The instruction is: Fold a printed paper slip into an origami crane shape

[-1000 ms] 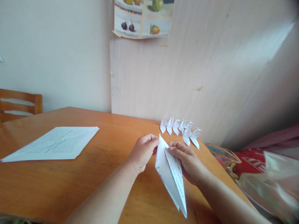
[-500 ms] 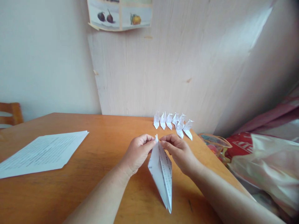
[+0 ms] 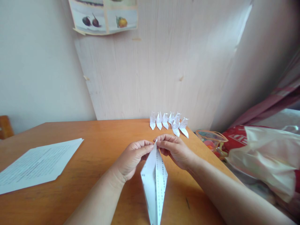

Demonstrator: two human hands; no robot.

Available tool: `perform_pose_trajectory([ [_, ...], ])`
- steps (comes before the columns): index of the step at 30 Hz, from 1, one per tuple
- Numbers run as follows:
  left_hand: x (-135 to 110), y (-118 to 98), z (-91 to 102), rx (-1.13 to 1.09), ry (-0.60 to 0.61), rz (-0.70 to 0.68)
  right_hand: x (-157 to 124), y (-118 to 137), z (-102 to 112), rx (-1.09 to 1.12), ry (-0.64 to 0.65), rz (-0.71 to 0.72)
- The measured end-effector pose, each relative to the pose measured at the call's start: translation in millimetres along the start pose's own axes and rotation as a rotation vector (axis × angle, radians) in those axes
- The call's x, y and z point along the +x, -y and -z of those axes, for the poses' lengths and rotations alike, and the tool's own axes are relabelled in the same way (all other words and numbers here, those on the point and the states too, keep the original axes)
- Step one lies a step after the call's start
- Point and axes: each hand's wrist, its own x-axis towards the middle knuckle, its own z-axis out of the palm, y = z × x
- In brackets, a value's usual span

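Observation:
A long diamond of folded printed paper (image 3: pixel 150 179) stretches toward me over the table, its far tip pinched between both hands. My left hand (image 3: pixel 133 156) grips the left side of that tip with thumb and forefinger. On the right side, the thumb and fingers of my right hand (image 3: pixel 174 149) close on the same tip. A crease runs down the paper's middle, with lines of print on its right half. Several folded paper cranes (image 3: pixel 165 121) stand grouped beyond my hands, near the table's far edge.
A stack of printed sheets (image 3: pixel 39 164) lies on the wooden table (image 3: pixel 93 175) at left. Past the right edge are a plastic bag (image 3: pixel 260 159) and a bin-like container (image 3: pixel 212 139). A fruit picture (image 3: pixel 105 18) hangs on the wall; part of a chair (image 3: pixel 5 126) shows at left.
The view has shifted, so the wall picture sits further left. My right hand has moved in onto the paper's tip, and the fingertips of both hands are closer together.

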Motion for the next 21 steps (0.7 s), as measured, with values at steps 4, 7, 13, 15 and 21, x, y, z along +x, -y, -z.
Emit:
perform_pose_trajectory([
  [4,0.1,1.2,1.9,-0.023,-0.002,0.029,-0.9,0.2,1.5,-0.004,0.015,-0.014],
  [7,0.5,0.7,1.7,-0.031,-0.01,0.045,-2.0,0.8,1.6,-0.011,0.013,-0.022],
  [13,0.3,-0.6,-0.8,-0.011,-0.038,0.051,-1.1,0.1,1.4,-0.041,-0.002,-0.043],
  [15,0.5,0.6,-1.0,0.004,-0.031,0.048,-0.3,-0.8,1.4,-0.06,-0.005,-0.037],
  [21,2.4,6.7,0.1,-0.002,-0.015,0.033,-0.2,-1.3,-2.2,-0.055,0.008,-0.008],
])
